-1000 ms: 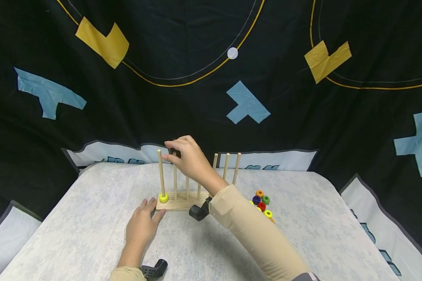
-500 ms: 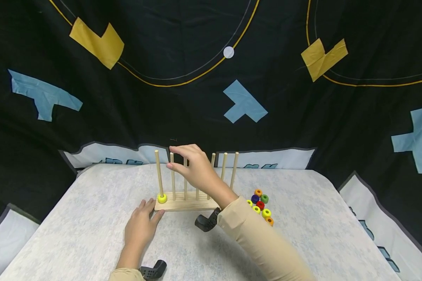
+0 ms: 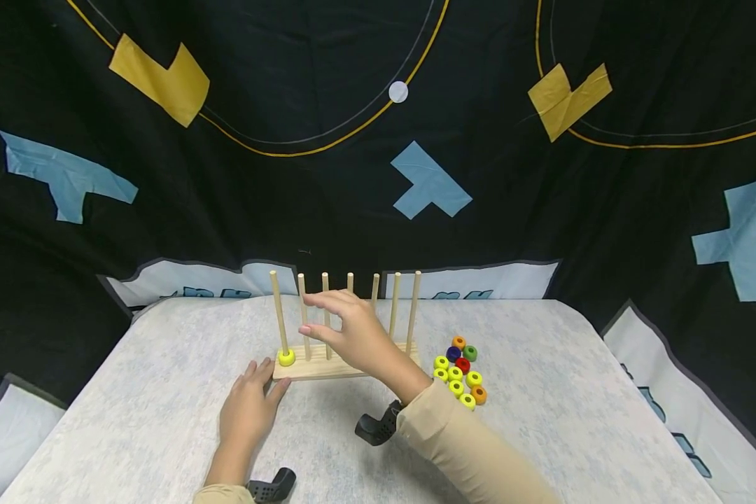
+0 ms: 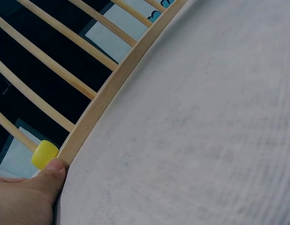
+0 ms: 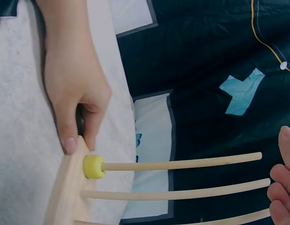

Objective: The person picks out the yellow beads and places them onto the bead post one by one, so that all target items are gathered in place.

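A wooden peg stand [image 3: 318, 369] with several upright pegs sits on the table. One yellow bead [image 3: 286, 358] is at the foot of its leftmost peg. My left hand [image 3: 246, 413] holds the stand's left end, thumb on the front edge and fingers around the side; the right wrist view shows this grip on the base [image 5: 65, 187]. My right hand [image 3: 362, 339] hovers in front of the pegs, thumb and fingers apart, with nothing between them. In the right wrist view only some of the right hand's fingertips [image 5: 282, 192] show, at the right edge.
Right of the stand lies a loose group of beads: several yellow ones [image 3: 456, 373], a red bead [image 3: 463, 365], a blue bead [image 3: 453, 353], a green bead [image 3: 470, 353] and two orange, one farther back [image 3: 458, 342]. A black curtain [image 3: 327, 210] hangs behind the table [image 3: 542, 420].
My right hand has moved down and to the right, away from the top of the leftmost peg. The left hand keeps its hold. More of the loose beads show now.
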Demonstrator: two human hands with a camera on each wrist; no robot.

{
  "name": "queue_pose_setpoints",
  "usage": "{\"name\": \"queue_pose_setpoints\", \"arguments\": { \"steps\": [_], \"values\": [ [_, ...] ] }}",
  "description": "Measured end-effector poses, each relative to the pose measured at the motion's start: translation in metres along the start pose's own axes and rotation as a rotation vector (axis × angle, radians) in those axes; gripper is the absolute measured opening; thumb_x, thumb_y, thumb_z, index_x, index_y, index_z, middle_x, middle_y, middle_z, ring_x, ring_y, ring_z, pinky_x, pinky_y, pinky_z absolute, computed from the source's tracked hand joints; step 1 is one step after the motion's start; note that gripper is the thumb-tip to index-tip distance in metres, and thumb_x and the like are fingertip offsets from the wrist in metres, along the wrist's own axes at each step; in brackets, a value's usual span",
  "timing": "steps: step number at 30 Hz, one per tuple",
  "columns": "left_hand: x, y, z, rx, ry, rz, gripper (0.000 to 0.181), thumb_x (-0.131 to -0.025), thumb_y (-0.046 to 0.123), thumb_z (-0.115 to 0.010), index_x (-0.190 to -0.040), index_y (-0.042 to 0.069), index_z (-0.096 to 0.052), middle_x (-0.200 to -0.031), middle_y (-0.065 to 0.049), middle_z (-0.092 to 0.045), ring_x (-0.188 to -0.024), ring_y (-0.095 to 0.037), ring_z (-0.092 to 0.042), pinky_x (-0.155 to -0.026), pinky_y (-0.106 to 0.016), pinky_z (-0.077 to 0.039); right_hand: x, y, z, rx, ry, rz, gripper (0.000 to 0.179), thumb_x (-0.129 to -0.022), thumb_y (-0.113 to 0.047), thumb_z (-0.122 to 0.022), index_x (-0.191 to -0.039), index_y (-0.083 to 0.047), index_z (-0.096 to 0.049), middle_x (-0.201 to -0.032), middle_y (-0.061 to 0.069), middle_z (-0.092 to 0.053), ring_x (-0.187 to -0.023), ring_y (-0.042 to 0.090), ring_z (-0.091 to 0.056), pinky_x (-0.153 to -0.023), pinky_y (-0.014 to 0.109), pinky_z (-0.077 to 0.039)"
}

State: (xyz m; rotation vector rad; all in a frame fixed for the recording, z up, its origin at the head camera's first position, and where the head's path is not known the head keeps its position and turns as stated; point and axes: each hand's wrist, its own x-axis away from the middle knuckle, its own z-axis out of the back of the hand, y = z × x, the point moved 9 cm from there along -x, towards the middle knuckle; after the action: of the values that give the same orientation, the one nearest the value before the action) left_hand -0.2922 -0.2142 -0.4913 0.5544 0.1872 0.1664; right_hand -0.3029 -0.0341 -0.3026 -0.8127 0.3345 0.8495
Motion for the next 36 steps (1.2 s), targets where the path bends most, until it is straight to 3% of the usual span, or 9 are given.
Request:
{"name": "queue_pose_setpoints", "arguments": {
  "steps": [18,28,36],
  "values": [
    [-0.001,0.0,-0.001,-0.01,-0.013,-0.009,0.064,-0.098,0.044,-0.058,-0.149,0.007,-0.044,-0.157,-0.015,-0.039,-0.149,-0.041,-0.026,-0.12,-0.063,-0.019,0.038,0.013,-0.015,-0.074,-0.062,-0.056,0.045,-0.09,-0.029,-0.074,-0.13,-0.01,-0.066,-0.131,0.002,-0.067,-0.127,0.016,-0.06,-0.106,0.033,-0.051],
    [0.0,0.001,-0.001,0.004,-0.019,-0.018,0.063,-0.099,0.042,-0.059,-0.149,0.007,-0.044,-0.157,-0.016,-0.039,-0.15,-0.041,-0.025,-0.122,-0.061,-0.018,0.061,0.031,-0.02,-0.082,-0.112,-0.118,0.042,-0.089,-0.03,-0.075,-0.129,-0.015,-0.067,-0.13,-0.003,-0.068,-0.119,0.011,-0.063,-0.103,0.03,-0.053],
    [-0.001,0.001,0.001,0.004,0.009,-0.035,0.061,-0.099,0.039,-0.06,-0.147,0.004,-0.045,-0.155,-0.017,-0.04,-0.149,-0.042,-0.027,-0.122,-0.059,-0.019,0.086,0.06,-0.01,-0.07,-0.133,-0.177,0.043,-0.09,-0.034,-0.073,-0.129,-0.018,-0.067,-0.131,-0.006,-0.067,-0.118,0.01,-0.062,-0.1,0.033,-0.055]
  ]
}}
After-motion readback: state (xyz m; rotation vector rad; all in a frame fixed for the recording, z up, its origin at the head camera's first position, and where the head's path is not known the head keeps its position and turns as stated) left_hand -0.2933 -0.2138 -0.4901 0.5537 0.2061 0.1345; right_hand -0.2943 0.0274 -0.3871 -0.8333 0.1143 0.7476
